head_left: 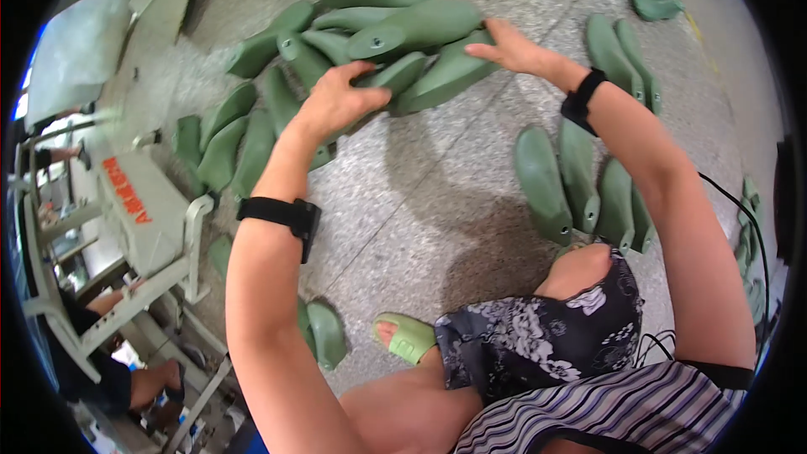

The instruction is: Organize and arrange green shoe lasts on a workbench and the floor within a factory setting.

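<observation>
Nearest the camera, a striped top and a dark flowered cloth over the knee fill the lower edge, with a foot in a light green open-toed slipper [407, 337] planted on the speckled grey stone floor [420, 202]. Beside that foot lie two dark green plastic foot-shaped shoe lasts [324, 332], and to the right of the knee a row of the same lasts [580, 185] lies side by side. Both forearms wear black wrist straps. Farther out, the left hand [336, 105] is curled, its fingers closed over the end of one green last [393, 74] at the near edge of a loose heap of green lasts [370, 29]. The right hand [514, 52] lies flat and open, fingers resting on a long green last [445, 76] of the same heap. At far left stands a white metal-framed machine [139, 210].
</observation>
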Action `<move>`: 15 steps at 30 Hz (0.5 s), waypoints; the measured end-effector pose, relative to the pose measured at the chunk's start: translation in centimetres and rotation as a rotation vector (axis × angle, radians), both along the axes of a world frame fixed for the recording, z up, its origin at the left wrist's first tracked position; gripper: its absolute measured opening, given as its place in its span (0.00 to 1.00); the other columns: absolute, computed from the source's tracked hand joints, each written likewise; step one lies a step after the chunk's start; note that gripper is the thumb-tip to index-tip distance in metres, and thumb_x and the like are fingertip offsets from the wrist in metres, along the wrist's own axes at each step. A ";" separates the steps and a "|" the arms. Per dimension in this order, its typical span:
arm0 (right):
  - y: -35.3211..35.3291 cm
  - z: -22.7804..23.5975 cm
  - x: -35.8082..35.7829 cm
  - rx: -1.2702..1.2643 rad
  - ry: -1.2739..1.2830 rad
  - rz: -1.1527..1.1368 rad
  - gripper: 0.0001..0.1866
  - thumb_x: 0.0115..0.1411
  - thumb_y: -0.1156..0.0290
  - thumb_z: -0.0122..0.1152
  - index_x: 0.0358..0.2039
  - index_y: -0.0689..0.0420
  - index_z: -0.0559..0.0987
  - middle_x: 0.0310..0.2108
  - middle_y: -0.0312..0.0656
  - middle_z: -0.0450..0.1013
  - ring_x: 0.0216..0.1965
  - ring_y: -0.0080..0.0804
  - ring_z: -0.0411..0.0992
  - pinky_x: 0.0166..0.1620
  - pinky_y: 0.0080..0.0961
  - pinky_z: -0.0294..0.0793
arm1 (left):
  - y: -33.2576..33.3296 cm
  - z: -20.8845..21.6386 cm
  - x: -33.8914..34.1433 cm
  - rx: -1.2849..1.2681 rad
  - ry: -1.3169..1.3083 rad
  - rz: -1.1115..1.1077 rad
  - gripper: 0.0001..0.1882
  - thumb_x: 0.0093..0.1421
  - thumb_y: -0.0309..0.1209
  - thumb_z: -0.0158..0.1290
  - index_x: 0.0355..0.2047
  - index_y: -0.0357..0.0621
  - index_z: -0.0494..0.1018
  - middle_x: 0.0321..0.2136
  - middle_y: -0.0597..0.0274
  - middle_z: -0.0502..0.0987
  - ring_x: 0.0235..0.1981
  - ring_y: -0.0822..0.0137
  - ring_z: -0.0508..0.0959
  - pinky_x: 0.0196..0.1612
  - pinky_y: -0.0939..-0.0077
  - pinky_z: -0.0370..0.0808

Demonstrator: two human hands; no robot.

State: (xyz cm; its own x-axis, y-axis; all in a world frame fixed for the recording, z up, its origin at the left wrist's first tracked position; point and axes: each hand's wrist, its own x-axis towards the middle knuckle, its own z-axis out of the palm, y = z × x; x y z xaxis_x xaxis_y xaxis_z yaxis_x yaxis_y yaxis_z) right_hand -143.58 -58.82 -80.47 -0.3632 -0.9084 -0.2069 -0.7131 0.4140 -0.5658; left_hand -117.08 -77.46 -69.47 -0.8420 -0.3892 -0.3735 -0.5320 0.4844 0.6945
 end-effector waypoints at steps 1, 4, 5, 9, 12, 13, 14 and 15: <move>0.1 0.0 0.4 -0.056 0.101 -0.027 0.36 0.54 0.46 0.60 0.43 0.72 0.70 0.43 0.63 0.69 0.48 0.58 0.68 0.50 0.45 0.68 | -0.1 -0.8 0.2 0.169 0.137 0.175 0.20 0.52 0.33 0.56 0.43 0.32 0.74 0.33 0.60 0.77 0.38 0.69 0.74 0.44 0.76 0.69; -0.8 5.0 5.9 -0.485 0.411 -0.037 0.21 0.55 0.58 0.62 0.38 0.66 0.73 0.37 0.54 0.71 0.41 0.53 0.70 0.45 0.42 0.70 | 0.4 0.7 0.7 0.202 0.303 0.557 0.10 0.52 0.28 0.54 0.34 0.35 0.76 0.26 0.67 0.77 0.30 0.76 0.73 0.35 0.81 0.68; -1.0 7.3 7.5 -0.585 0.265 0.022 0.16 0.54 0.63 0.61 0.36 0.63 0.74 0.35 0.50 0.71 0.39 0.50 0.71 0.43 0.40 0.71 | 0.2 1.5 0.3 0.185 0.303 0.558 0.10 0.52 0.28 0.54 0.34 0.35 0.76 0.26 0.67 0.77 0.30 0.76 0.73 0.35 0.81 0.68; -2.0 15.8 16.4 -0.805 -0.272 0.327 0.08 0.53 0.70 0.60 0.30 0.59 0.73 0.29 0.46 0.70 0.34 0.46 0.71 0.38 0.35 0.71 | 0.0 4.5 -1.3 0.219 0.475 0.780 0.06 0.51 0.25 0.54 0.30 0.35 0.75 0.25 0.62 0.77 0.26 0.72 0.74 0.33 0.80 0.69; -3.1 20.0 21.0 -0.846 -0.388 0.370 0.11 0.51 0.75 0.62 0.35 0.62 0.74 0.34 0.46 0.69 0.38 0.45 0.69 0.42 0.33 0.70 | -0.8 4.8 -2.2 0.226 0.527 0.923 0.06 0.46 0.23 0.52 0.26 0.33 0.75 0.23 0.61 0.76 0.22 0.74 0.69 0.27 0.80 0.66; -3.5 20.6 22.5 -0.858 -0.386 0.375 0.11 0.51 0.75 0.62 0.35 0.62 0.74 0.34 0.46 0.69 0.38 0.45 0.69 0.42 0.33 0.70 | -1.3 5.0 -2.1 0.268 0.576 0.998 0.05 0.46 0.21 0.52 0.24 0.34 0.74 0.22 0.60 0.75 0.22 0.72 0.69 0.26 0.78 0.66; -3.8 21.1 23.8 -0.878 -0.376 0.340 0.12 0.50 0.74 0.63 0.35 0.62 0.74 0.35 0.46 0.69 0.38 0.45 0.69 0.42 0.34 0.70 | -1.8 5.4 -2.1 0.313 0.632 1.070 0.03 0.45 0.20 0.51 0.23 0.34 0.72 0.21 0.60 0.74 0.21 0.70 0.69 0.25 0.76 0.65; -4.0 21.4 24.8 -0.896 -0.366 0.306 0.13 0.48 0.74 0.64 0.35 0.62 0.74 0.35 0.46 0.68 0.38 0.45 0.68 0.42 0.35 0.69 | -2.3 5.7 -2.0 0.360 0.688 1.142 0.02 0.45 0.19 0.50 0.21 0.35 0.71 0.20 0.59 0.73 0.20 0.69 0.69 0.24 0.75 0.65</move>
State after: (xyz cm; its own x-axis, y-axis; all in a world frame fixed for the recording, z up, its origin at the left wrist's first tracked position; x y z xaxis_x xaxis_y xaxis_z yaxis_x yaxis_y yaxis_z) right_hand -118.73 -62.80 -59.05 -0.1395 -0.8271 0.5445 -0.4379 -0.4417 -0.7830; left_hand -119.06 -79.79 -63.82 -0.1782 -0.9534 -0.2434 -0.0108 -0.2454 0.9694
